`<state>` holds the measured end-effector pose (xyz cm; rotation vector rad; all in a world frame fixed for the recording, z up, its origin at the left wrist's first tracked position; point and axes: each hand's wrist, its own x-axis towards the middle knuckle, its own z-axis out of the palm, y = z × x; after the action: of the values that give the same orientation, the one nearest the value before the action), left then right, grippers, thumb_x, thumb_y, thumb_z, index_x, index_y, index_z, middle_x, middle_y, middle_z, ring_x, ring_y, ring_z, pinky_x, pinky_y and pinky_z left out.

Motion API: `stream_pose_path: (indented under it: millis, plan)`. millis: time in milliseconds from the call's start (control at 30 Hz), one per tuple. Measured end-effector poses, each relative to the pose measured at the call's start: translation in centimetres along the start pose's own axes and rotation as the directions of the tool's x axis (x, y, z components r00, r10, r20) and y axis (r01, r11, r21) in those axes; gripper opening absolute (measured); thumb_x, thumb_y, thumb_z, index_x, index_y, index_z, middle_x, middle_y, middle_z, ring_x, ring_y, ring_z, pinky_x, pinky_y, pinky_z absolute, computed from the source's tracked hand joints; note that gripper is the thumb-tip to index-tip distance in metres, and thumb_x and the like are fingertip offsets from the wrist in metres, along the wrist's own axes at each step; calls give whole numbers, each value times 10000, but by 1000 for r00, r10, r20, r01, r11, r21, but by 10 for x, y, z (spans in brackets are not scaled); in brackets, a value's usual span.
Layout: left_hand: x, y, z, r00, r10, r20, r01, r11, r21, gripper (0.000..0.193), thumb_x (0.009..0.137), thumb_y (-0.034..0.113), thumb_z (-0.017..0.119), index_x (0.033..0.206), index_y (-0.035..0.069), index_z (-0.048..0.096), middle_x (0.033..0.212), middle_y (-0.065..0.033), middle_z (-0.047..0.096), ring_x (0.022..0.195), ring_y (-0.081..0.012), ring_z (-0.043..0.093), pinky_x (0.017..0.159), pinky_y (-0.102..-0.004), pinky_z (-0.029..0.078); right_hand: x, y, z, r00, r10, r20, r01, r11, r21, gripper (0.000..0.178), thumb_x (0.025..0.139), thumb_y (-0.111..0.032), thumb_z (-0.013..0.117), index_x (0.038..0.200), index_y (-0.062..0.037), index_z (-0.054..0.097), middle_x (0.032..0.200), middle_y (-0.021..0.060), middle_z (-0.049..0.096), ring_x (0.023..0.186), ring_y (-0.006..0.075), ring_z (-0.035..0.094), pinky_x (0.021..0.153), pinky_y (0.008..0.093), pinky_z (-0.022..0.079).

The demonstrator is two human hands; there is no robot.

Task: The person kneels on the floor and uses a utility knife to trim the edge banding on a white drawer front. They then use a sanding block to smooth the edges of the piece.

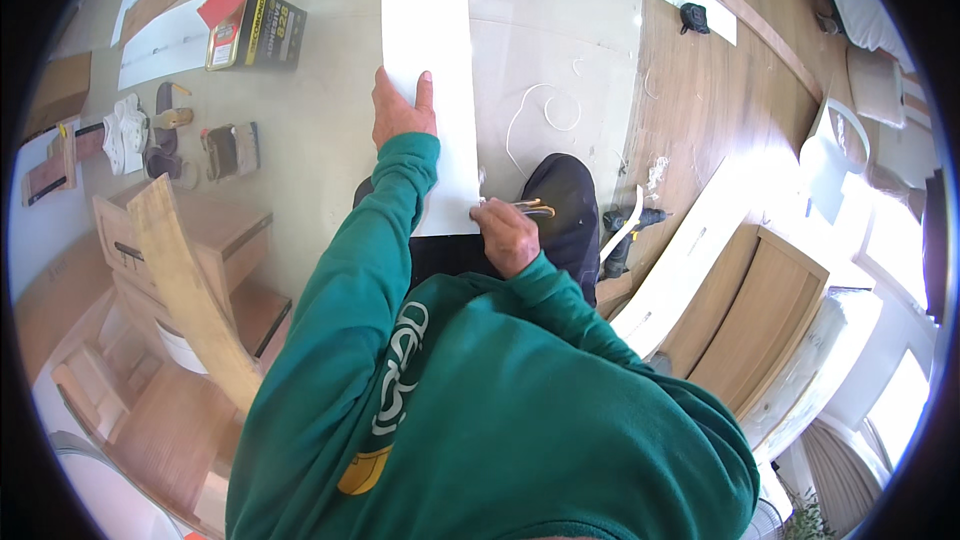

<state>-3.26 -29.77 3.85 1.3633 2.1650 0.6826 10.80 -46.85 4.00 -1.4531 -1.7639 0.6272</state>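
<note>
A long white board extends away from my lap, its near end just above my dark trousers. My left hand grips its left side, the thumb lying over the white face and the fingers at the edge. At the board's near right corner, my right hand is closed around a slim hand tool with an orange and dark handle. Its working end is hidden by the fingers, so its exact kind does not show. Thin white strips curl on the floor to the right of the board.
A metal adhesive can stands far left, near shoes. Wooden drawers and a wooden plank are at my left. On my right are a cordless drill, another white board and a wooden cabinet.
</note>
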Motion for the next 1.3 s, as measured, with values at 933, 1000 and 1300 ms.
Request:
stream_pose_path:
  millis: [933,1000,1300]
  plan:
    - [-1,3,2,998,6,61,-11,997,80,738,940,457,598,1418,-51,357,1326,-272,510,1173,-442,547,977,-498,464,293,135,43,964,-132,-230,114,989,-92,159,880,-212,665,969,-127,764,872,101,695,794,315,672,724,401,552]
    - [-3,6,0,999,9,47,-12,997,71,725,943,476,583,1427,-21,370,1341,-253,510,1175,-440,546,983,-492,462,202,96,34,983,-91,-158,65,985,-159,112,855,-101,668,925,-88,755,796,109,644,713,293,642,630,397,534]
    - [8,-12,9,949,313,-28,-310,947,87,682,918,327,633,1473,41,359,1439,-238,449,1315,-404,451,1088,-469,380,-32,-5,-29,982,-185,27,169,942,291,247,726,72,637,954,-8,687,856,149,651,796,334,660,716,394,552]
